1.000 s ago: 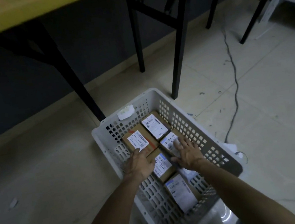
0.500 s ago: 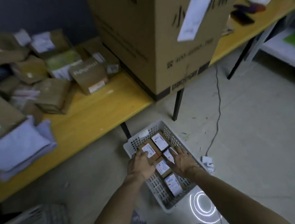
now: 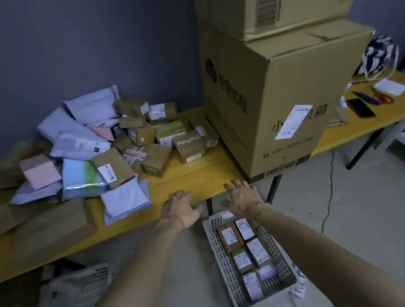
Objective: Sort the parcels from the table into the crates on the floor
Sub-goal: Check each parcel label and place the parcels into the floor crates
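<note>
Newly tableside — left hand [image 3: 181, 209], right hand [image 3: 243, 197]

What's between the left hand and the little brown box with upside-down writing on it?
Only bare yellow table. In the head view, nothing lies between the left hand and that brown box.

My left hand [image 3: 181, 210] and right hand [image 3: 244, 197] are bare, as are both wrists. My left forearm [image 3: 125, 281] is uncovered from the wrist to the lower left edge of the frame. My right forearm [image 3: 326, 247] is uncovered to the lower right edge. Both forearms appear broader toward the bottom of the frame. Fine detail on the fingers is too dim and blurred to tell.
</note>
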